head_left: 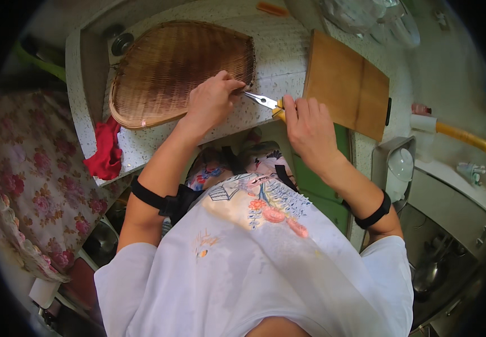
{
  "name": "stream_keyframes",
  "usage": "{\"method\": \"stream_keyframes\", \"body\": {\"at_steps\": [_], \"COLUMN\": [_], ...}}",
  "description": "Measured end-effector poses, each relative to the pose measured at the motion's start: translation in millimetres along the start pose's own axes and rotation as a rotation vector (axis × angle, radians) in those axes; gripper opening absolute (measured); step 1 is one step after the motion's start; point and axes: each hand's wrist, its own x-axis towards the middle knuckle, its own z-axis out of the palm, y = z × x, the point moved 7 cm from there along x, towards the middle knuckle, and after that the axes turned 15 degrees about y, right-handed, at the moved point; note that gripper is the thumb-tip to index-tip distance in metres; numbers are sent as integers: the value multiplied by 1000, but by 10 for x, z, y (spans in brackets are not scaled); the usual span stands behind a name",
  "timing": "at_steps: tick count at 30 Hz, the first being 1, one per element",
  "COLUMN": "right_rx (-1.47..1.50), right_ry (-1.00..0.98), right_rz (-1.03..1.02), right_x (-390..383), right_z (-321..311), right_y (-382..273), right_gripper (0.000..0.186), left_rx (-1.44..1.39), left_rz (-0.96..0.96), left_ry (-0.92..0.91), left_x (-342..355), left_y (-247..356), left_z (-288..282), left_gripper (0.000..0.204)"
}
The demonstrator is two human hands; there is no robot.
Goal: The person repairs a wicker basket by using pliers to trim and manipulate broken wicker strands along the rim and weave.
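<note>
My right hand (313, 132) is closed around the yellow handles of a pair of needle-nose pliers (264, 100), whose metal jaws point left. The jaw tips meet the pinched fingers of my left hand (213, 100). Whatever those fingers hold is too small and hidden to make out. Under and beyond my left hand lies a woven bamboo winnowing basket (170, 67), flat on the speckled counter (279, 73). My left fingers are at the basket's right-hand edge, near a dark spot on its rim; whether they grip the rim is unclear.
A wooden cutting board (347, 84) lies to the right. At the counter's left corner hangs a red cloth (105, 151), near a floral curtain (35, 174). Plastic bags (366, 17) sit at the far right; a grey basin (389, 168) with a white bowl stands nearer.
</note>
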Motion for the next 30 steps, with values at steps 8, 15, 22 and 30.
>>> {"method": "stream_keyframes", "body": {"at_steps": [8,15,22,30], "right_rx": [610,1287,1491,1860], "right_ry": [48,-103,-168,-845], "right_rz": [549,857,1097,1250], "right_x": [-142,-167,-270,-684], "right_z": [337,761,886,769], "right_y": [417,166,204,-22], "right_gripper": [40,35,32,33], "left_rx": [-65,-295,-233,-51], "left_rz": [-84,-185,-100,82], "left_ry": [-53,-329,52,132], "left_x": [217,270,390,36], "left_y": [-198,-63,-42,186], "left_z": [-72,-154,-252,71], "left_gripper": [31,35,29,28]}}
